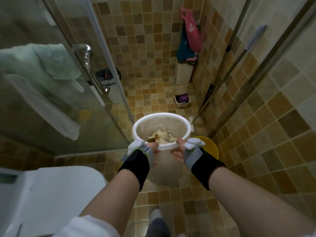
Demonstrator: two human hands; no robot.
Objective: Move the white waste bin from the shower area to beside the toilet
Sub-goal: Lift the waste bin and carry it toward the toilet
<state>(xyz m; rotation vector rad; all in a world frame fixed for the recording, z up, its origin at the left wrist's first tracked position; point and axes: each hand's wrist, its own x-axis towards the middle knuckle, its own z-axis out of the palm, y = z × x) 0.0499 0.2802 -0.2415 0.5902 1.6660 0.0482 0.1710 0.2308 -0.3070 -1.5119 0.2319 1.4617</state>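
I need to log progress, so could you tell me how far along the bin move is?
Done: the white waste bin is picked up, gripped at its near rim by the left hand and the right hand. In hand: it is carried above the tiled floor, crumpled paper inside. Left: setting it down beside the toilet, at lower left.

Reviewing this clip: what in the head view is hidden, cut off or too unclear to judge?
- Waste bin base: hidden by its own body; on floor or lifted is unclear.
- Yellow object: mostly hidden behind right hand and bin.
- Toilet: cut off by left edge.
- Left hand fingertips: hidden by the glove.
- Towels: blurred behind glass.
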